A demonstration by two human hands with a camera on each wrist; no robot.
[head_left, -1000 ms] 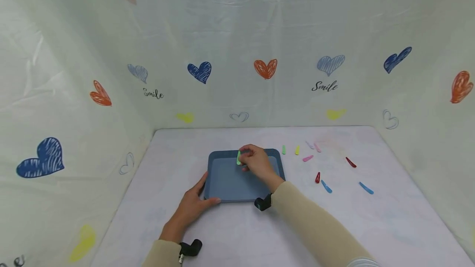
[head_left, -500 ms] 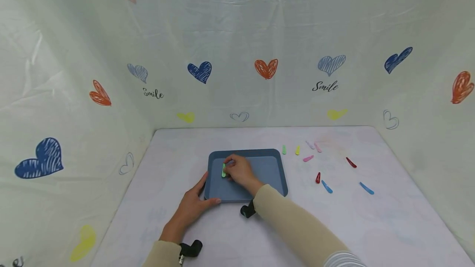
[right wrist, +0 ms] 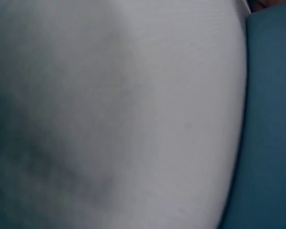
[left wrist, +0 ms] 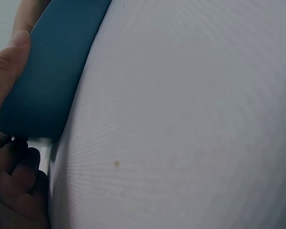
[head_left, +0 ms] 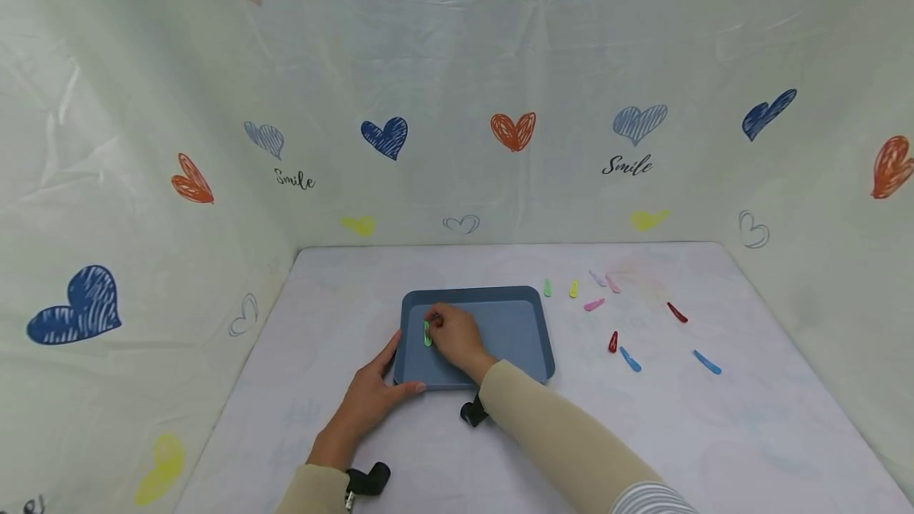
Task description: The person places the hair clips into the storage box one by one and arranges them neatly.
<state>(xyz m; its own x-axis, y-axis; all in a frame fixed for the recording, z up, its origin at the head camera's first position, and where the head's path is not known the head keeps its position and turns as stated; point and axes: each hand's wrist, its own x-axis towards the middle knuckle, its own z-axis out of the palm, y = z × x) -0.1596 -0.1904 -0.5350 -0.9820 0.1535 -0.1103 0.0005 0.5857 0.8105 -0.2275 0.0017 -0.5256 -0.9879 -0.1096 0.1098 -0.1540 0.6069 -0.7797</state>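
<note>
A blue-grey tray lies on the table in the head view. My left hand holds its near left corner, thumb along the front rim and fingers at the left side. The left wrist view shows that thumb on the tray's wall, with the other fingers curled below. Over the left part of the tray, my right hand pinches a light green snap hair clip, held close above the tray floor. The right wrist view catches only the tray's side and the table, not the clip.
Right of the tray lie several hair clips: a green one, a yellow one, a pink one, dark red ones and blue ones. A curtain with printed hearts hangs behind the white table.
My right hand has carried the green hair clip left and toward me, from the tray's far middle to its left part, and lowered it. The left hand stays on the tray's corner.
</note>
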